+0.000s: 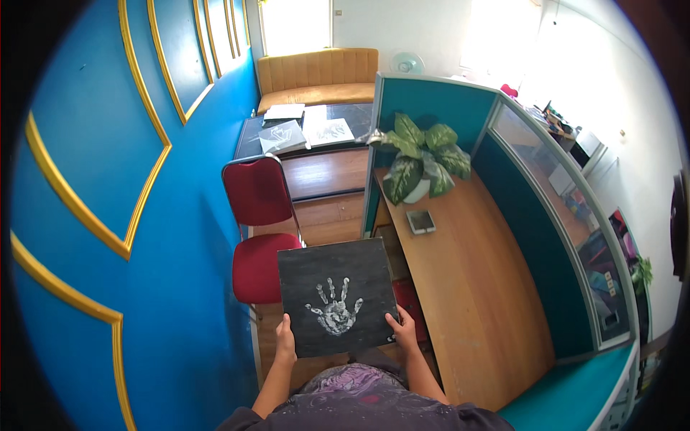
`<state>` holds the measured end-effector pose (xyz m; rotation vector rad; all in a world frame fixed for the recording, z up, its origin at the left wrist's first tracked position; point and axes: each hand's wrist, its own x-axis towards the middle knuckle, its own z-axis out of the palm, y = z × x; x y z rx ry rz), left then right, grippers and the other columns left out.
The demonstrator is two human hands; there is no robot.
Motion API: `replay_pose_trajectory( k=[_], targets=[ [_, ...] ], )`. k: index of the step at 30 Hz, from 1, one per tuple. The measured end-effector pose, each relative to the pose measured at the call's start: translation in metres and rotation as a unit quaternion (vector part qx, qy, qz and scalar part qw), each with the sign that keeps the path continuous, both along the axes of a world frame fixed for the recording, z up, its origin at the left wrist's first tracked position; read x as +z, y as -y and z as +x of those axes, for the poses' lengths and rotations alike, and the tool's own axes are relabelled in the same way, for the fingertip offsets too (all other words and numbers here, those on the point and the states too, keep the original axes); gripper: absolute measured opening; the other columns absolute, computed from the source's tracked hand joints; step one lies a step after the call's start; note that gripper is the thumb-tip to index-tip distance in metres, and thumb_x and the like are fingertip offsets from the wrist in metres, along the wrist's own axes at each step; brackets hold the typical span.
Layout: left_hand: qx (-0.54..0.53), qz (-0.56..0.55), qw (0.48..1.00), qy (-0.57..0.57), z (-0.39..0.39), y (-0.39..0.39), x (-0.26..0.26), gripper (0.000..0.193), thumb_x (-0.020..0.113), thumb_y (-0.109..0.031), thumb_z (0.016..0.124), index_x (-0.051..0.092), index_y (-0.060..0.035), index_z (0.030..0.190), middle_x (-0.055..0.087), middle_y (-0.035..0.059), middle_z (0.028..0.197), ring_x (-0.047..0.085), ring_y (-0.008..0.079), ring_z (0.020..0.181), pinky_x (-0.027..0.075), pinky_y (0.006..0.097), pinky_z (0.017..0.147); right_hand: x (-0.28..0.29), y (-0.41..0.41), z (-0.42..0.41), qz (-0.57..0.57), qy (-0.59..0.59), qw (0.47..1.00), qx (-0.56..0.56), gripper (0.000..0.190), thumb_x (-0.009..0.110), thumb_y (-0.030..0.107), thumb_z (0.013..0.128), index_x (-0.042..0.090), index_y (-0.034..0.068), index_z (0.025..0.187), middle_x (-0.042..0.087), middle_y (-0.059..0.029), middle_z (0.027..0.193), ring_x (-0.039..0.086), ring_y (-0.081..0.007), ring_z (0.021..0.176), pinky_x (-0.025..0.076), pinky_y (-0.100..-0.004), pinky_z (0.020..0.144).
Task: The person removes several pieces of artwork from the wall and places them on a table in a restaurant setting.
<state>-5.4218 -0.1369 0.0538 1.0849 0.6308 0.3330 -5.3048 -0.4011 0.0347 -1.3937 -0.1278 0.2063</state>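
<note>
A square black board [302,275] with a white handprint is held in front of me at waist height, its printed face towards me. My left hand [285,340] grips its lower left edge, the thumb along the side. At the lower right edge, my right hand [404,329] grips the board with the thumb on its front. The fingers of both hands are partly hidden behind it. Beyond, more pictures lie on a dark table, among them a grey one with white lines [281,137] and a white one with a dark print [331,132].
A red chair [257,194] stands by the blue wall [199,258] on the left. On the right, a wooden desk [480,291] carries a potted plant [418,189] and a square ashtray [421,222], with teal partitions [431,99] around it. A yellow sofa [318,75] is at the back.
</note>
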Motion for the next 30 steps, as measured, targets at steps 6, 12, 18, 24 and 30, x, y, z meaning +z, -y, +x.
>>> replay_pose_trajectory(
  k=[6, 12, 18, 24, 30],
  targets=[
    [0.087, 0.078, 0.992, -0.053, 0.103, -0.074, 0.020, 0.055, 0.041, -0.044, 0.095, 0.051, 0.0047, 0.118, 0.058, 0.0128, 0.114, 0.056, 0.0217, 0.103, 0.043, 0.0317, 0.091, 0.040, -0.065, 0.142, 0.000, -0.034, 0.991, 0.133, 0.058, 0.063, 0.020, 0.087, 0.040, -0.002, 0.135, 0.050, -0.0095, 0.130, 0.046, -0.0158, 0.118, 0.034, -0.0269, 0.098],
    [0.129, 0.026, 0.991, 0.033, 0.190, -0.128, 0.053, 0.061, 0.040, -0.045, 0.095, 0.044, 0.0079, 0.125, 0.052, 0.0168, 0.124, 0.052, 0.0239, 0.112, 0.040, 0.0341, 0.096, 0.086, -0.142, 0.268, 0.234, -0.080, 0.940, 0.234, 0.048, 0.048, 0.028, 0.094, 0.043, 0.001, 0.132, 0.052, -0.0085, 0.128, 0.050, -0.0190, 0.117, 0.035, -0.0318, 0.101],
    [0.188, -0.005, 0.978, 0.089, 0.295, -0.176, 0.072, 0.057, 0.037, -0.044, 0.096, 0.045, 0.0055, 0.124, 0.055, 0.0154, 0.120, 0.058, 0.0254, 0.105, 0.047, 0.0338, 0.090, 0.089, -0.228, 0.367, 0.396, -0.192, 0.857, 0.268, 0.047, 0.046, 0.037, 0.094, 0.046, 0.005, 0.127, 0.055, -0.0095, 0.124, 0.053, -0.0206, 0.113, 0.040, -0.0369, 0.096],
    [0.167, 0.000, 0.980, 0.108, 0.418, -0.255, 0.071, 0.055, 0.039, -0.043, 0.096, 0.047, 0.0044, 0.123, 0.055, 0.0141, 0.119, 0.058, 0.0241, 0.104, 0.047, 0.0335, 0.089, 0.091, -0.291, 0.475, 0.375, -0.237, 0.853, 0.276, 0.043, 0.045, 0.038, 0.094, 0.047, 0.010, 0.127, 0.057, -0.0079, 0.121, 0.057, -0.0213, 0.107, 0.047, -0.0403, 0.089],
    [0.105, -0.021, 0.991, 0.084, 0.559, -0.331, 0.106, 0.047, 0.043, -0.037, 0.096, 0.050, 0.0027, 0.120, 0.056, 0.0108, 0.117, 0.056, 0.0208, 0.104, 0.044, 0.0320, 0.090, 0.109, -0.357, 0.599, 0.361, -0.181, 0.891, 0.206, 0.040, 0.049, 0.035, 0.094, 0.047, 0.011, 0.126, 0.059, -0.0063, 0.115, 0.060, -0.0241, 0.101, 0.051, -0.0437, 0.080]
  ],
)
